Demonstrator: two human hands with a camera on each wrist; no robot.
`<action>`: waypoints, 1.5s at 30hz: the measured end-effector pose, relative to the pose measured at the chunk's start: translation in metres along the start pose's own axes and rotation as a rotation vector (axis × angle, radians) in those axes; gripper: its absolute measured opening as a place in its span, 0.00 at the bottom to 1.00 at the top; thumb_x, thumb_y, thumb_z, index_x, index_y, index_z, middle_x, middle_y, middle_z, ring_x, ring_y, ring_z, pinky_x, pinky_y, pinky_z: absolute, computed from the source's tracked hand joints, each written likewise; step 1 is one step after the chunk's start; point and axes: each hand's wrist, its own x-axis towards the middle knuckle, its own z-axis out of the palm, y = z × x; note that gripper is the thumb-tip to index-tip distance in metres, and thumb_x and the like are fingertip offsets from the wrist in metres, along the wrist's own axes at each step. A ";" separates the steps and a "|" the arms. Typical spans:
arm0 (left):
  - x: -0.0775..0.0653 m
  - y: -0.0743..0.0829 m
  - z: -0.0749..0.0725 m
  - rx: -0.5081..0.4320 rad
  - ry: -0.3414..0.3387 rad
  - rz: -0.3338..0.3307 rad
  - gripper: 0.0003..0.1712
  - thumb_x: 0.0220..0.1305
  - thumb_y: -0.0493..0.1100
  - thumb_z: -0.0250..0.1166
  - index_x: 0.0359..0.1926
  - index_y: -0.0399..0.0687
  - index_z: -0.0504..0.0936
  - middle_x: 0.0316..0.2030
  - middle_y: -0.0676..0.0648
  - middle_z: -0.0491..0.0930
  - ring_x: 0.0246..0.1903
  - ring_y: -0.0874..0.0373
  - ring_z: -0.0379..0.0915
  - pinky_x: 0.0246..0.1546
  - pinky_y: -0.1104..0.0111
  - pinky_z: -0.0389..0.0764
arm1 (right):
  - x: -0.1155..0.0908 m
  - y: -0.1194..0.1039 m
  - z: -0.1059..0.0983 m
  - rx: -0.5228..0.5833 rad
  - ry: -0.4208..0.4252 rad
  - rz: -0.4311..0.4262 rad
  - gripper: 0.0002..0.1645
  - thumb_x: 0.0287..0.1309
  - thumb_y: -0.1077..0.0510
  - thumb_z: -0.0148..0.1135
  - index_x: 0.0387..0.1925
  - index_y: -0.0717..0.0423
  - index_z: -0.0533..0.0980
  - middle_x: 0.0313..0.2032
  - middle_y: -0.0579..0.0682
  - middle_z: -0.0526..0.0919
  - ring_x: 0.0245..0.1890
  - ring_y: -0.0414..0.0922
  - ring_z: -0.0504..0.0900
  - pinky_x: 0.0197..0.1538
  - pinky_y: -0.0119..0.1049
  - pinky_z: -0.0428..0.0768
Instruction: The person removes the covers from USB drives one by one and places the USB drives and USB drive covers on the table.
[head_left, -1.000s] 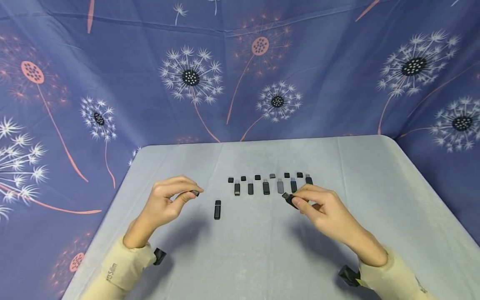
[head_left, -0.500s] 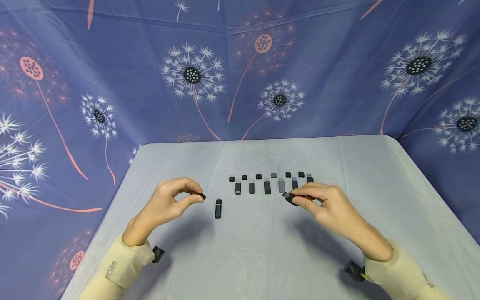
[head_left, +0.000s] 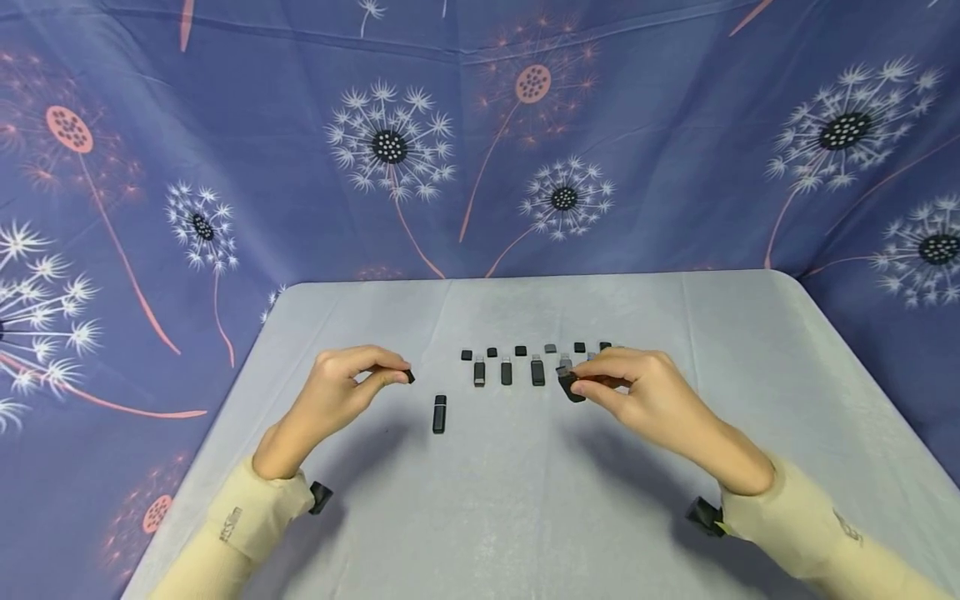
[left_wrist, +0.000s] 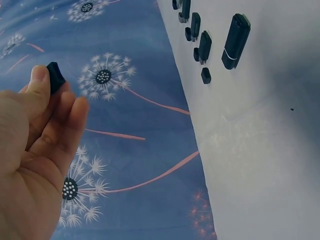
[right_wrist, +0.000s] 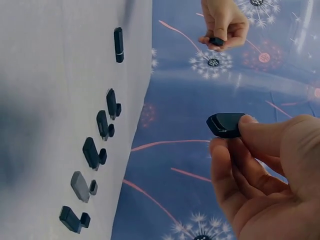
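My left hand [head_left: 337, 390] pinches a small black USB stick cap [left_wrist: 56, 78] between thumb and fingers, above the left part of the table. My right hand [head_left: 654, 398] holds a black USB stick [right_wrist: 226, 125] by thumb and fingertips. In the head view its metal plug points away from me, and the stick is tilted. Cap and stick are well apart. On the table between the hands, nearer to the left one, lies a capped black USB stick [head_left: 439, 414]. The right hand hides part of the row of sticks behind it.
Several uncapped USB sticks [head_left: 537, 372] lie in a row on the pale cloth-covered table [head_left: 480, 508], plugs facing away. Behind them runs a row of loose caps [head_left: 521, 351], mostly black, one grey. A blue dandelion-print cloth [head_left: 285, 167] hangs around the table.
My right hand has moved a little left and up with the USB stick, which now hangs more steeply. The left hand has shifted slightly right and up, turning the cap. Nothing on the table moved.
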 end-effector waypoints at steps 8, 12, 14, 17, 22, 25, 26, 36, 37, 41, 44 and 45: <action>0.005 -0.004 0.006 0.027 -0.016 -0.027 0.12 0.53 0.27 0.76 0.38 0.44 0.90 0.32 0.51 0.90 0.33 0.57 0.88 0.41 0.78 0.83 | 0.020 0.002 0.007 0.027 -0.073 0.059 0.10 0.56 0.64 0.77 0.41 0.53 0.89 0.34 0.40 0.89 0.30 0.33 0.83 0.36 0.28 0.82; 0.011 -0.006 0.008 0.042 -0.025 -0.039 0.11 0.55 0.29 0.76 0.38 0.46 0.90 0.33 0.52 0.90 0.35 0.59 0.88 0.41 0.79 0.82 | 0.032 0.005 0.012 0.065 -0.122 0.130 0.10 0.59 0.62 0.75 0.43 0.53 0.88 0.34 0.42 0.89 0.30 0.35 0.83 0.35 0.30 0.83; 0.013 -0.007 0.009 0.038 -0.034 -0.050 0.10 0.57 0.30 0.75 0.38 0.47 0.90 0.34 0.53 0.90 0.36 0.60 0.88 0.40 0.79 0.82 | 0.037 0.006 0.015 0.072 -0.132 0.141 0.10 0.59 0.61 0.75 0.43 0.52 0.88 0.34 0.42 0.89 0.29 0.36 0.83 0.35 0.31 0.83; 0.016 -0.012 0.014 0.039 -0.036 -0.039 0.09 0.57 0.30 0.75 0.38 0.46 0.90 0.34 0.52 0.90 0.35 0.60 0.88 0.39 0.77 0.83 | 0.043 0.008 0.021 0.080 -0.138 0.154 0.09 0.60 0.61 0.75 0.43 0.52 0.88 0.35 0.43 0.88 0.30 0.37 0.83 0.36 0.31 0.84; 0.018 -0.020 0.022 0.040 -0.040 -0.048 0.09 0.57 0.31 0.76 0.38 0.46 0.90 0.35 0.52 0.90 0.35 0.60 0.88 0.38 0.74 0.84 | 0.052 0.011 0.029 0.078 -0.136 0.206 0.09 0.62 0.59 0.73 0.45 0.52 0.88 0.38 0.44 0.90 0.35 0.39 0.86 0.41 0.34 0.85; 0.019 -0.023 0.025 0.047 -0.050 -0.075 0.08 0.59 0.33 0.75 0.39 0.46 0.90 0.35 0.53 0.90 0.35 0.61 0.88 0.39 0.71 0.85 | 0.057 0.013 0.034 0.088 -0.129 0.225 0.10 0.63 0.59 0.72 0.46 0.53 0.88 0.38 0.46 0.90 0.36 0.40 0.87 0.42 0.35 0.85; 0.019 -0.024 0.025 0.050 -0.053 -0.084 0.08 0.59 0.34 0.75 0.39 0.47 0.90 0.35 0.53 0.90 0.35 0.61 0.88 0.39 0.70 0.86 | 0.059 0.014 0.036 0.095 -0.127 0.228 0.10 0.63 0.59 0.72 0.46 0.54 0.87 0.38 0.47 0.90 0.36 0.41 0.87 0.42 0.35 0.85; 0.021 -0.037 0.031 0.090 -0.104 -0.156 0.05 0.63 0.38 0.73 0.41 0.47 0.90 0.37 0.53 0.91 0.37 0.61 0.88 0.41 0.67 0.87 | 0.074 0.017 0.057 0.163 -0.117 0.267 0.12 0.63 0.60 0.72 0.48 0.59 0.86 0.37 0.51 0.90 0.34 0.43 0.89 0.38 0.34 0.86; 0.022 -0.038 0.031 0.090 -0.110 -0.164 0.05 0.64 0.38 0.72 0.41 0.47 0.90 0.37 0.52 0.91 0.38 0.61 0.88 0.41 0.67 0.87 | 0.075 0.017 0.059 0.177 -0.116 0.274 0.12 0.63 0.61 0.71 0.48 0.60 0.86 0.37 0.52 0.89 0.33 0.44 0.89 0.37 0.34 0.87; 0.024 -0.041 0.032 0.088 -0.125 -0.182 0.05 0.64 0.37 0.72 0.41 0.46 0.91 0.37 0.51 0.91 0.36 0.60 0.88 0.40 0.67 0.87 | 0.080 0.018 0.070 0.247 -0.127 0.309 0.13 0.63 0.63 0.71 0.49 0.63 0.85 0.38 0.56 0.88 0.34 0.46 0.90 0.37 0.36 0.88; 0.025 -0.042 0.032 0.081 -0.130 -0.192 0.05 0.64 0.36 0.72 0.41 0.44 0.91 0.36 0.50 0.91 0.35 0.60 0.88 0.39 0.68 0.87 | 0.084 0.018 0.078 0.286 -0.136 0.340 0.13 0.63 0.63 0.70 0.49 0.62 0.84 0.38 0.56 0.88 0.34 0.46 0.90 0.37 0.37 0.88; 0.025 -0.043 0.032 0.080 -0.132 -0.195 0.05 0.64 0.36 0.72 0.41 0.44 0.91 0.36 0.50 0.91 0.35 0.60 0.88 0.38 0.68 0.87 | 0.085 0.019 0.081 0.295 -0.140 0.346 0.13 0.64 0.63 0.70 0.49 0.62 0.84 0.38 0.56 0.88 0.34 0.46 0.90 0.38 0.38 0.88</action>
